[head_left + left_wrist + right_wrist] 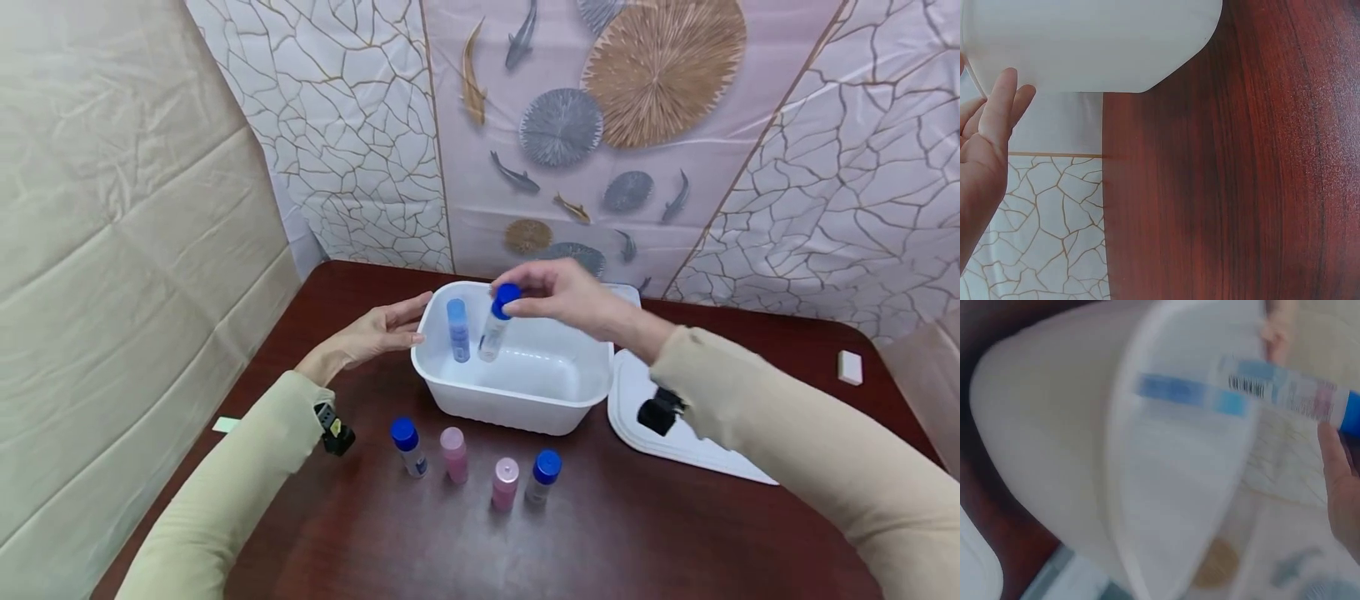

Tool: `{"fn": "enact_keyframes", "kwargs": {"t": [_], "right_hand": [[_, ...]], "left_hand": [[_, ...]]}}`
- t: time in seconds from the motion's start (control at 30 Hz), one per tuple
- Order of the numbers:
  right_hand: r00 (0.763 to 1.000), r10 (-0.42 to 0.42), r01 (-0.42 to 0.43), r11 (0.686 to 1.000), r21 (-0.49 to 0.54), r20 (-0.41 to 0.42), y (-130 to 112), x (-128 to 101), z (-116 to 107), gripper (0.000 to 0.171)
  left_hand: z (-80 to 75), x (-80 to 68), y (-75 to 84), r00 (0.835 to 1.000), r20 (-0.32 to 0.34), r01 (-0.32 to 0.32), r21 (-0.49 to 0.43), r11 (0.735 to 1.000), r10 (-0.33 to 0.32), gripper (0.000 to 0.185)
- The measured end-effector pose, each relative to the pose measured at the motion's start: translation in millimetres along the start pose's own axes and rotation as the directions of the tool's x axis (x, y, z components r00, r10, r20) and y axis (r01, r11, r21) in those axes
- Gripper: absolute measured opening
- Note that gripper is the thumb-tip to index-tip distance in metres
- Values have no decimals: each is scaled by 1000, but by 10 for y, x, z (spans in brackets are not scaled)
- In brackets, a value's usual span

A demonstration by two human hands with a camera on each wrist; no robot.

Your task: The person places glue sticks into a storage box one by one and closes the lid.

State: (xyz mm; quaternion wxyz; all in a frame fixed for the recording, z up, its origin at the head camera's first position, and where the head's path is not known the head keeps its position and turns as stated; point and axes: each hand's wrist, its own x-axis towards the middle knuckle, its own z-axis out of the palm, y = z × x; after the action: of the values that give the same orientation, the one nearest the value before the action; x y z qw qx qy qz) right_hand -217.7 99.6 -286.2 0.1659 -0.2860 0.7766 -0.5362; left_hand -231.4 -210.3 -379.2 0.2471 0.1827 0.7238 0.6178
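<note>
Dark wooden tabletop [675, 533] under a white tub [525, 400], fish-print backdrop behind.
Left of the tub, the left hand [375, 333] lies flat with straight fingers against its wall. Before the tub stand four small bottles [476, 462], blue- and pink-capped. Inside, a light-blue bottle [458, 329] stands; beside it the right hand [558, 292] pinches a blue-capped bottle [497, 325]. Right of the tub lies a white lid [675, 446].

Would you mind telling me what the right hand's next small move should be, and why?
Probably lower and release: the right hand pinches the blue-capped bottle by its cap inside the white tub, beside a blue bottle already standing there, while the left hand rests at the rim.
</note>
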Motion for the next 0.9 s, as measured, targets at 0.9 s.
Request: {"fn": "enact_keyframes", "kwargs": {"t": [0.9], "right_hand": [[969,206,-192,975,-112,138,455,499,671,37]], "left_hand": [[-6,-10,-13,1000,12,-6,10,1000,6,75]]}}
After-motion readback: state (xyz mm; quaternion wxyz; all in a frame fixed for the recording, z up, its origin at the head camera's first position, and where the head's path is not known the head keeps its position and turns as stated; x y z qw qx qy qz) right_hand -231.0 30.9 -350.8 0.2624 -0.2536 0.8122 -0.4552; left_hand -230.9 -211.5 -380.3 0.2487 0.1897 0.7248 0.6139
